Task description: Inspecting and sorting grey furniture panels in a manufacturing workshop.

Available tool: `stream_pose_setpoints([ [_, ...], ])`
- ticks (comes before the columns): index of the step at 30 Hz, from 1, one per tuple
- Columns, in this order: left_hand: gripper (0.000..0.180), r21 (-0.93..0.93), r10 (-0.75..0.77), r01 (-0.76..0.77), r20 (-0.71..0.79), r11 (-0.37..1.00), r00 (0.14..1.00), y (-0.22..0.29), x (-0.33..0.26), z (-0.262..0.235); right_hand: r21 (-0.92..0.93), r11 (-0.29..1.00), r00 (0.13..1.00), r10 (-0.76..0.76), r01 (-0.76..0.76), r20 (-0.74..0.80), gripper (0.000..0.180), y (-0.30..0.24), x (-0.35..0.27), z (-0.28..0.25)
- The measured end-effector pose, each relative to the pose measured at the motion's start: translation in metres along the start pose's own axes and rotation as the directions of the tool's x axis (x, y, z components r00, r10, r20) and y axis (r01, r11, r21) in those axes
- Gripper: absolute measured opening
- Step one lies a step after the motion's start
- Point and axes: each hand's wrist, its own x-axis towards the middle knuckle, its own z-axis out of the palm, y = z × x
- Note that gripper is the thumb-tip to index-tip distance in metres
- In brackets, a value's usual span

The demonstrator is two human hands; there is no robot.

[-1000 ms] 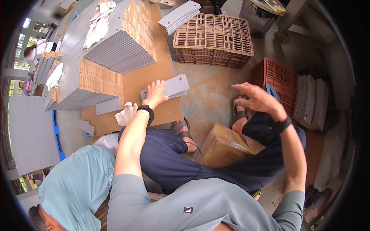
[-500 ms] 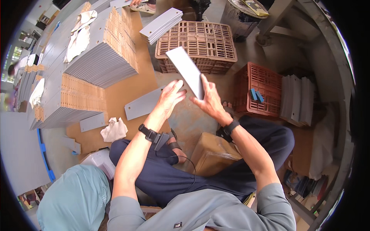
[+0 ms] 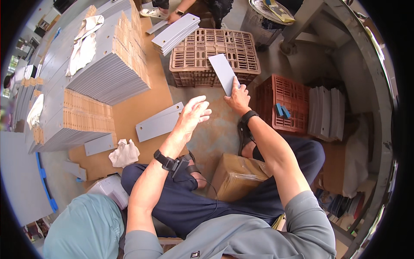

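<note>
A flat grey-white panel is in my right hand, gripped at its near end, its far end over the near edge of the brown plastic crate. My left hand is empty, raised with its fingers apart, just above the right end of a grey panel with holes. That panel lies on a sheet of brown cardboard. On the crate's far left corner rests a small stack of grey panels.
Tall stacks of grey panels rise at the left, with cloths on them. A red-brown crate carrying two blue blocks stands at right, beside upright panels. A taped box sits between my legs. Another person's hand reaches in at the top.
My right hand has carried the panel rightward, away from my left hand, which stays raised and open. The other person's hand has come further into view beside the small stack.
</note>
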Motion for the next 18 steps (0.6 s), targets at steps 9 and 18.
stream_pose_setpoints([
  [9,0.047,0.094,0.056,-0.045,-0.117,0.995,0.992,-0.015,0.027,0.006,0.717,-0.254,0.687,-0.601,-0.649,0.409,0.062,0.004,-0.058,-0.069],
  [18,0.027,-0.127,0.083,-0.082,0.005,0.989,0.997,-0.017,0.049,0.073,0.774,0.626,0.971,-0.229,0.095,0.066,0.08,0.052,-0.089,-0.079],
])
